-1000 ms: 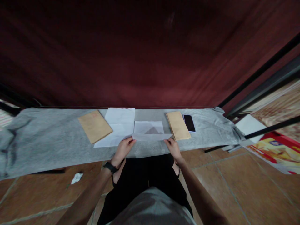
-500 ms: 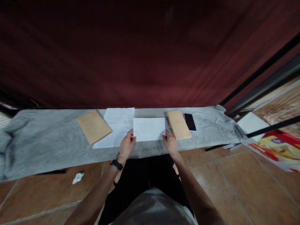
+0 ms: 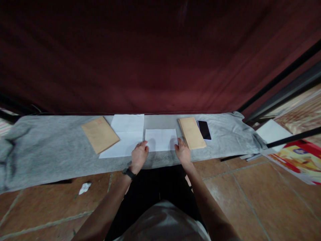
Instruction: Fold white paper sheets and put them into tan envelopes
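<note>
A white sheet of paper (image 3: 161,139) lies low over the grey cloth in front of me, its long side toward me. My left hand (image 3: 139,155) has its fingers curled together at the sheet's lower left corner. At the right edge, my right hand (image 3: 183,152) holds its thumb and forefinger close against the paper. Shadows of both hands fall on the sheet. Left of it, a larger creased white sheet (image 3: 127,134) rests flat, partly covered by a brown envelope (image 3: 100,134). Close beyond my right hand is a stack of brown envelopes (image 3: 192,133).
A dark-screened phone (image 3: 204,130) sits right of the envelope stack. Grey cloth (image 3: 55,147) covers the long narrow bench, with a dark red curtain (image 3: 150,67) behind. A colourful printed box (image 3: 298,159) stands right, by a dark metal bar (image 3: 293,136). Crumpled tissue (image 3: 84,188) lies on the tiled floor.
The small white sheet has gone down toward the cloth and looks flatter. My left hand has shifted slightly right, over the sheet's corner; my right hand has barely moved.
</note>
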Available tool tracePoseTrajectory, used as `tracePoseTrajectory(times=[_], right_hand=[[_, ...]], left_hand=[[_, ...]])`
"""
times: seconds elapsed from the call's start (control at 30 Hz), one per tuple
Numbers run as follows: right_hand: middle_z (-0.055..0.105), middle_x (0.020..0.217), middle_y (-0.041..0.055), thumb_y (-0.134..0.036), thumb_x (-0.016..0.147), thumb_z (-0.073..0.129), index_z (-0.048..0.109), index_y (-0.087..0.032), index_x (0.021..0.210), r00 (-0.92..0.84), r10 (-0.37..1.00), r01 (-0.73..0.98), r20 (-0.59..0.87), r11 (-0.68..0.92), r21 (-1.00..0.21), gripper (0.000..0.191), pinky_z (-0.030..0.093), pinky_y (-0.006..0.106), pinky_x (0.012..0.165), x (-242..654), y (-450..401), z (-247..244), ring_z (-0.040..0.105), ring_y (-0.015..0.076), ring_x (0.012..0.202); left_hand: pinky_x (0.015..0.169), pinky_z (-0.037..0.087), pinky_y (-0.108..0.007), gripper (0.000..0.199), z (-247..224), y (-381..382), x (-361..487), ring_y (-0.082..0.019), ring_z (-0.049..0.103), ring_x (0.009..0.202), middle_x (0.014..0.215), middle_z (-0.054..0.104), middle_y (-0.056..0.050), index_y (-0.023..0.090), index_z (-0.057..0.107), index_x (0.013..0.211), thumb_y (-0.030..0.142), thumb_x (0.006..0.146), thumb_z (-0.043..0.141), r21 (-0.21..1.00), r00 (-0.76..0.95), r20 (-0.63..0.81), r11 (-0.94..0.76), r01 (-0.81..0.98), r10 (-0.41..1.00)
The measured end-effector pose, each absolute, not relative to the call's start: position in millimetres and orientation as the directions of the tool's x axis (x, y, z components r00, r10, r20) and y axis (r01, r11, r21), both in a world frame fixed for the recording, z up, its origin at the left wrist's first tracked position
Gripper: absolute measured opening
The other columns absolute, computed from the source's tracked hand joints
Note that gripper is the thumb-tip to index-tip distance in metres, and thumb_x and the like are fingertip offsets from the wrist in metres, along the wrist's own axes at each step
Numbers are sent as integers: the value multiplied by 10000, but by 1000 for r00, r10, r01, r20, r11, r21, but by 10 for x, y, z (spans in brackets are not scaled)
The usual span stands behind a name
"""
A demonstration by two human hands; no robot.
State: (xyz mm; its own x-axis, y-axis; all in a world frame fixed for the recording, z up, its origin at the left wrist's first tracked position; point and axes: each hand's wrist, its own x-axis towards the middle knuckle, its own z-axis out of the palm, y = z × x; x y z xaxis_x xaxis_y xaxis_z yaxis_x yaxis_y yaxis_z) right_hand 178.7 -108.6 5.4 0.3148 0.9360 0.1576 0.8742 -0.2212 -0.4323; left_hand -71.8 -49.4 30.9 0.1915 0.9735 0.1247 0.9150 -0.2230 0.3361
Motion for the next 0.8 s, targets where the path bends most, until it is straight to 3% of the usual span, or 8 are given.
tracePoseTrajectory(times=[0.17, 0.27, 0.37, 0.43, 0.53, 0.8], right_hand=[[677, 1131, 160, -247, 986, 441, 568, -172, 1334, 301, 905, 900, 301, -165, -404, 377, 478, 419, 965, 1716, -1090, 78, 635, 290, 1068], [603, 1344, 165, -250, 1003, 411, 548, -172, 1379, 202, 922, 905, 329, -47, -423, 407, 440, 473, 1061, 1552, -1037, 101, 550, 299, 1251], [479, 1526, 128, -282, 1029, 384, 479, -180, 1465, 49, 948, 869, 314, 114, -482, 458, 379, 481, 1156, 1301, -934, 116, 431, 269, 1412], [421, 1577, 118, -320, 1045, 354, 450, -173, 1496, 12, 957, 846, 290, 145, -513, 484, 335, 497, 1194, 1140, -864, 116, 355, 262, 1474], [392, 1594, 127, -346, 1067, 289, 431, -131, 1511, 26, 970, 839, 243, 111, -533, 513, 304, 480, 1221, 984, -797, 102, 312, 242, 1503], [408, 1579, 138, -349, 1071, 331, 435, -146, 1512, -19, 973, 894, 229, 118, -432, 497, 237, 495, 1242, 987, -876, 7, 327, 247, 1498]], left_hand=[[849, 547, -345, 338, 376, -530, -682, -255, 665, 1002, 1086, 696, -117, 200, 644, 1229, 221, 946, 460, 305, 225, 78, -238, 922, 971], [960, 514, -452, 350, 397, -547, -645, -324, 612, 1140, 1184, 647, -178, 154, 640, 1224, 189, 942, 436, 290, 257, 88, -271, 918, 962], [1124, 388, -539, 430, 337, -526, -566, -354, 445, 1376, 1417, 530, -199, 133, 605, 1285, 95, 907, 402, 323, 318, 173, -359, 876, 932], [1182, 337, -517, 552, 256, -498, -481, -313, 330, 1474, 1542, 431, -163, 136, 517, 1400, 39, 875, 376, 364, 378, 217, -434, 825, 900], [1208, 317, -475, 605, 123, -480, -340, -266, 295, 1504, 1580, 390, -172, 97, 363, 1518, 78, 914, 327, 408, 419, 190, -460, 789, 888], [1253, 174, -489, 609, 13, -616, -237, -264, 133, 1551, 1647, 262, -156, 101, 301, 1563, 171, 959, 327, 301, 464, 118, -477, 826, 878]])
